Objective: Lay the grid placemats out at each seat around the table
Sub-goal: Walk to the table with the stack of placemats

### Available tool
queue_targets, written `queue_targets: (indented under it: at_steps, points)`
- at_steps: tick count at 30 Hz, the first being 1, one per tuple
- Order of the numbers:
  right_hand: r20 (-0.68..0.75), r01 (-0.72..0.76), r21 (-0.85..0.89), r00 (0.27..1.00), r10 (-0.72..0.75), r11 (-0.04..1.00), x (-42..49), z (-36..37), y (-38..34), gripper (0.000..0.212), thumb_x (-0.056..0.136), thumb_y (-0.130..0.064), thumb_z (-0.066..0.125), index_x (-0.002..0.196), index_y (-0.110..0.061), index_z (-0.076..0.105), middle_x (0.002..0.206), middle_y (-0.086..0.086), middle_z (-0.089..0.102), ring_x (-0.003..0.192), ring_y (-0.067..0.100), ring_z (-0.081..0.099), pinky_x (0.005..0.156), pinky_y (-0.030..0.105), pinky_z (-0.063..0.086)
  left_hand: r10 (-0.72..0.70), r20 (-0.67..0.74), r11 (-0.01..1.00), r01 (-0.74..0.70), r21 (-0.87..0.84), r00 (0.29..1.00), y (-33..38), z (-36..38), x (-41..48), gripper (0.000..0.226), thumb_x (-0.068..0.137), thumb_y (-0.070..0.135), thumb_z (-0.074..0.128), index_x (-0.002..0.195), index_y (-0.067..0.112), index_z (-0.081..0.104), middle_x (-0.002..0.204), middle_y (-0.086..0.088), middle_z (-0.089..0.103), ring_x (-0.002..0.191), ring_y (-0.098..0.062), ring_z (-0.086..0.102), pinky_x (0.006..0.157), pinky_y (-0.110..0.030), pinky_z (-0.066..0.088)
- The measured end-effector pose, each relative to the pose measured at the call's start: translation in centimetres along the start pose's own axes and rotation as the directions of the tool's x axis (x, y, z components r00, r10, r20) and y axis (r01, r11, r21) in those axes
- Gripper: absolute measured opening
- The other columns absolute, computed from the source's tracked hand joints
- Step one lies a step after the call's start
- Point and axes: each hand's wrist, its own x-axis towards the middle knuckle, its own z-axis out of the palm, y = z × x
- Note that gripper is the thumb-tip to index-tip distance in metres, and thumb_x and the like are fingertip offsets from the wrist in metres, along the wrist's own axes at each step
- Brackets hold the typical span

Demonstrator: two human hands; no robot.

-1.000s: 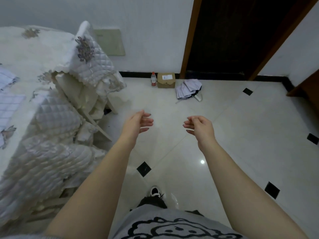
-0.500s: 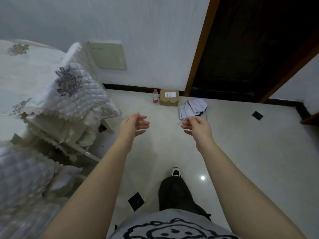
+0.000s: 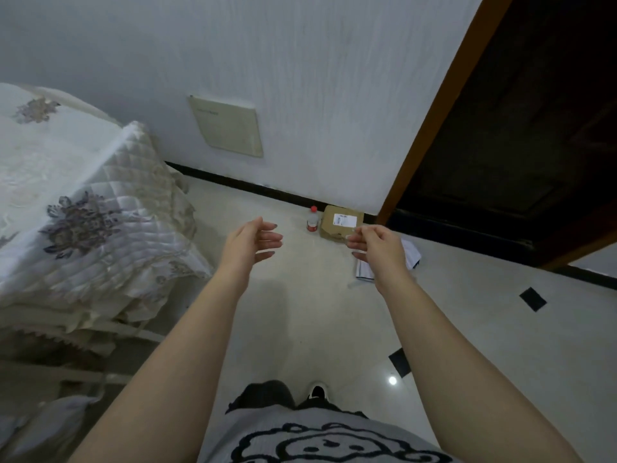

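Our left hand (image 3: 250,243): fingers spread, empty. Our right hand (image 3: 379,248): loosely curled, empty. Pale folded stack (image 3: 411,259), likely placemats, on white tiled floor (image 3: 300,312): we should lift it squarely by both edges.

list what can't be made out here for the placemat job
Head view only.
1. pale pile on the floor: the right hand covers most of it; placemats or not, unclear.
2. cloth-covered table: cut off by the left edge; its top and seats mostly out of frame.
3. cardboard box label, wall panel print: too small to read.
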Motion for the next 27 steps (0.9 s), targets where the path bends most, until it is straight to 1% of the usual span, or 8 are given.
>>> queue_targets:
  at_steps: [5,8,10,12,15,19,23,27]
  points:
    - [0.061,-0.012,-0.026,0.998,0.013,1.000,5.2,2.3,-1.5,0.021,0.098,-0.014,0.044,0.090,-0.011,0.063,0.089,0.011,0.068,0.078,0.019,0.065,0.075,0.031,0.054,-0.020,-0.062,0.999,0.018,-0.032,0.998,1.1,0.1,4.3,0.033,0.099,0.026,0.038,0.089,0.008,0.064,0.082,-0.013,0.067,0.079,-0.024,0.066,0.076,-0.035,0.051]
    - [0.095,-0.005,-0.042,0.995,0.009,0.999,8.3,4.4,-2.5,0.023,0.097,-0.012,0.045,0.082,-0.013,0.062,0.083,0.009,0.068,0.073,0.017,0.064,0.069,0.029,0.052,-0.034,-0.094,0.998,0.029,-0.049,0.995,1.8,-0.1,7.4,0.034,0.099,0.026,0.039,0.088,0.008,0.065,0.081,-0.012,0.067,0.079,-0.024,0.066,0.074,-0.034,0.051]
    - [0.125,-0.008,-0.046,0.992,0.014,0.999,10.6,6.1,-3.2,0.022,0.096,-0.012,0.045,0.082,-0.012,0.063,0.079,0.006,0.067,0.071,0.016,0.064,0.069,0.030,0.052,-0.036,-0.110,0.998,0.030,-0.052,0.993,2.3,-0.5,9.7,0.034,0.099,0.028,0.039,0.088,0.009,0.066,0.081,-0.012,0.068,0.080,-0.024,0.067,0.075,-0.035,0.051]
    - [0.153,-0.019,-0.064,0.988,0.028,0.998,13.3,8.3,-4.0,0.022,0.097,-0.013,0.046,0.084,-0.014,0.064,0.078,0.005,0.068,0.071,0.017,0.064,0.071,0.032,0.053,-0.029,-0.124,0.998,0.021,-0.061,0.992,3.0,-1.2,12.7,0.034,0.099,0.028,0.040,0.089,0.009,0.066,0.082,-0.012,0.069,0.081,-0.024,0.067,0.075,-0.035,0.051]
    - [0.195,-0.021,-0.073,0.980,0.035,0.997,17.4,11.6,-5.6,0.022,0.097,-0.015,0.045,0.085,-0.013,0.064,0.082,0.007,0.069,0.074,0.019,0.065,0.067,0.031,0.051,-0.027,-0.150,0.995,0.012,-0.099,0.988,4.5,-2.1,17.3,0.035,0.099,0.028,0.039,0.089,0.008,0.066,0.083,-0.012,0.068,0.080,-0.023,0.067,0.070,-0.031,0.052]
    - [0.229,0.001,-0.119,0.973,0.026,0.993,23.1,17.6,-9.1,0.023,0.097,-0.016,0.045,0.081,-0.014,0.062,0.080,0.007,0.069,0.079,0.023,0.067,0.077,0.040,0.054,-0.043,-0.194,0.991,0.018,-0.131,0.980,7.6,-3.8,24.2,0.036,0.099,0.031,0.039,0.088,0.010,0.066,0.082,-0.012,0.069,0.081,-0.024,0.067,0.071,-0.032,0.051]
    - [0.272,0.060,-0.152,0.962,-0.016,0.987,27.6,23.8,-13.7,0.023,0.099,-0.015,0.043,0.084,-0.014,0.060,0.080,0.005,0.066,0.072,0.016,0.065,0.071,0.029,0.054,-0.005,-0.209,0.991,-0.022,-0.131,0.978,12.0,-5.7,30.2,0.035,0.099,0.031,0.040,0.089,0.009,0.065,0.083,-0.012,0.069,0.081,-0.024,0.067,0.077,-0.035,0.052]
    - [0.316,0.118,-0.179,0.947,-0.057,0.977,31.2,29.3,-17.8,0.020,0.099,-0.015,0.043,0.094,-0.008,0.061,0.083,0.006,0.066,0.073,0.015,0.064,0.069,0.026,0.054,0.014,-0.256,0.986,-0.056,-0.159,0.967,16.3,-8.4,35.5,0.036,0.099,0.032,0.040,0.090,0.008,0.065,0.080,-0.010,0.071,0.080,-0.023,0.068,0.077,-0.036,0.053]
